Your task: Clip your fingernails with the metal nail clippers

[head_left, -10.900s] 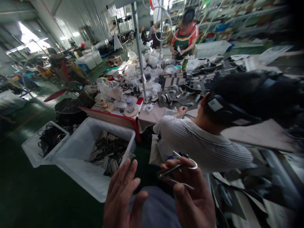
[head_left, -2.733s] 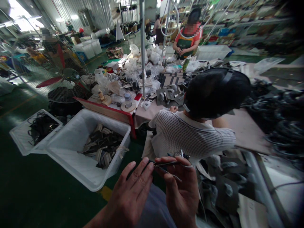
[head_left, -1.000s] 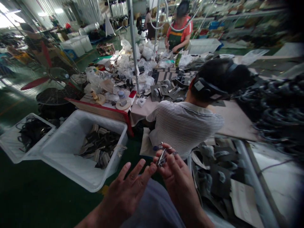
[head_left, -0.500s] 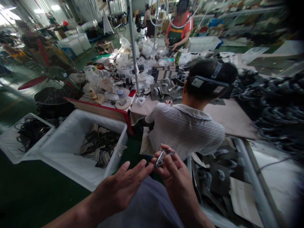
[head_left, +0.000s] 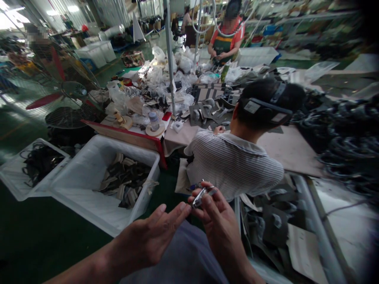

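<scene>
Between the thumb and fingers of my right hand (head_left: 220, 223) is a small silver nail clipper (head_left: 199, 198), its jaws angled down to the left. My left hand (head_left: 149, 236) is stretched out flat, fingers extended, with the back of the hand upward. Its foremost fingertips meet the front end of the clipper, or nearly so; the exact contact is too small to make out. Both hands are above my lap, which is covered by greyish-blue cloth (head_left: 177, 258).
A person in a striped shirt (head_left: 237, 161) sits close ahead at a cluttered worktable (head_left: 177, 136). At left stand a white bin (head_left: 77, 197) of cut pieces and a fan (head_left: 74, 90). Another bin (head_left: 310, 213) with grey parts is at right. A co-worker (head_left: 226, 39) stands beyond.
The view has shifted slightly. The outstretched fingers of my left hand have drawn closer together by the clipper. The seated person's head has moved a little right, and their hand shows more.
</scene>
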Tool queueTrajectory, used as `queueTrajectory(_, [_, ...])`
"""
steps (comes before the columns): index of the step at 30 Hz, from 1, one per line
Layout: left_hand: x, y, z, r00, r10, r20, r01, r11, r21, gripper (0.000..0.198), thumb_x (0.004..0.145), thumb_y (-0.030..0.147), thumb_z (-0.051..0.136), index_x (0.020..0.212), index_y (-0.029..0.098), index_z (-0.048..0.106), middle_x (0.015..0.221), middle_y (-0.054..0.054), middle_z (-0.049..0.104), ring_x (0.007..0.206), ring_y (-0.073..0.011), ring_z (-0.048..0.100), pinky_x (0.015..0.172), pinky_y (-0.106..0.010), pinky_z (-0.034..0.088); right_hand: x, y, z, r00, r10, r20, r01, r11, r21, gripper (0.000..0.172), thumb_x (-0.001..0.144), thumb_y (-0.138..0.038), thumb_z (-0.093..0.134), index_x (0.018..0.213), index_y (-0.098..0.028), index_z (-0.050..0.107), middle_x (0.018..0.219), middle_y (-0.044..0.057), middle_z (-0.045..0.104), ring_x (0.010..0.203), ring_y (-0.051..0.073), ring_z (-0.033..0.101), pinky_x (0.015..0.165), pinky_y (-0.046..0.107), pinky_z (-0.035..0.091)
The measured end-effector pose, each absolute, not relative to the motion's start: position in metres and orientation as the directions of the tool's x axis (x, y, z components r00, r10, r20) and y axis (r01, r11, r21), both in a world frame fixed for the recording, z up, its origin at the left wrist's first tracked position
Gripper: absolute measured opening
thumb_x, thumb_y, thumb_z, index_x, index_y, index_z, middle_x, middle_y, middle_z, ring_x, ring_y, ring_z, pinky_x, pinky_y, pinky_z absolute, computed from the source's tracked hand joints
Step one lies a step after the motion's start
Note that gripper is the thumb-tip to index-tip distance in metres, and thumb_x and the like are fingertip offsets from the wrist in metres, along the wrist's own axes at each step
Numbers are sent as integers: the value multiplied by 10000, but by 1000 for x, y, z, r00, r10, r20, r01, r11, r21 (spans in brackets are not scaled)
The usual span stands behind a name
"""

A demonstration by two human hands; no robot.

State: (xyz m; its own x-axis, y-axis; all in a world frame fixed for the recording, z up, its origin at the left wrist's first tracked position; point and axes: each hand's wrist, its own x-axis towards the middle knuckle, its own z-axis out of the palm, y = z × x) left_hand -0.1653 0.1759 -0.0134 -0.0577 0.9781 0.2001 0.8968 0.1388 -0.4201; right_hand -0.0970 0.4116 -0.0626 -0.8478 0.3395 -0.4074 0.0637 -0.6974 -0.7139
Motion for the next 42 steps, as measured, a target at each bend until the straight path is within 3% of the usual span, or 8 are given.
queueTrajectory(5, [-167, 167, -10, -18, 981, 193, 892, 103, -439, 507, 1149, 258, 551, 1573, 103, 782, 1818, -161, 582, 1790, -342, 400, 1549, -584, 78, -94, 409, -65, -858, 303, -415, 114, -676, -728, 684, 926, -537, 1033, 1454, -240, 714, 1211, 111, 849, 1035, 281, 885, 894, 415, 782])
queueTrajectory(10, [-173, 164, 2, 40, 989, 144, 884, 33, -466, 518, 1160, 316, 583, 1597, 110, 769, 1805, -162, 598, 1742, -303, 478, 1465, -441, 322, -94, 408, -67, -860, 287, -422, 129, -678, -723, 670, 904, -532, 1051, 1423, -249, 735, 1191, 109, 850, 1021, 280, 879, 867, 408, 776])
queueTrajectory(13, [-177, 165, 6, 72, 988, 139, 880, 3, -474, 484, 1152, 315, 606, 1548, 121, 807, 1774, -154, 635, 1731, -298, 487, 1398, -408, 393, -93, 409, -67, -866, 277, -417, 143, -661, -737, 661, 903, -527, 1051, 1424, -258, 744, 1179, 109, 848, 994, 282, 876, 837, 402, 767])
queueTrajectory(25, [-176, 162, 7, 148, 987, 56, 829, -92, -552, 423, 1134, 331, 653, 1464, 168, 859, 1652, -107, 750, 1686, -281, 556, 1341, -390, 431, -83, 412, -73, -879, 236, -414, 202, -602, -773, 665, 966, -545, 993, 1492, -269, 694, 1239, 106, 832, 1084, 282, 869, 904, 401, 761])
queueTrajectory(31, [-176, 158, 9, 154, 988, 20, 823, -117, -556, 429, 1122, 315, 685, 1460, 112, 854, 1643, -144, 751, 1702, -297, 545, 1304, -359, 453, -82, 410, -73, -882, 219, -416, 215, -600, -771, 668, 951, -541, 1005, 1482, -267, 706, 1230, 110, 829, 1072, 272, 856, 899, 395, 755])
queueTrajectory(37, [-174, 153, 5, 161, 987, 25, 834, -122, -538, 450, 1149, 366, 661, 1467, 106, 846, 1674, -178, 720, 1699, -326, 540, 1381, -432, 378, -80, 409, -75, -881, 197, -430, 252, -573, -780, 683, 937, -548, 1017, 1489, -287, 712, 1240, 112, 825, 1076, 274, 843, 904, 397, 748])
queueTrajectory(42, [-173, 153, 6, 167, 986, 29, 835, -125, -535, 467, 1152, 351, 657, 1493, 86, 833, 1679, -203, 709, 1683, -336, 564, 1360, -425, 407, -82, 405, -73, -881, 217, -420, 230, -580, -782, 656, 932, -546, 1023, 1450, -284, 719, 1212, 97, 823, 1047, 252, 837, 892, 383, 748])
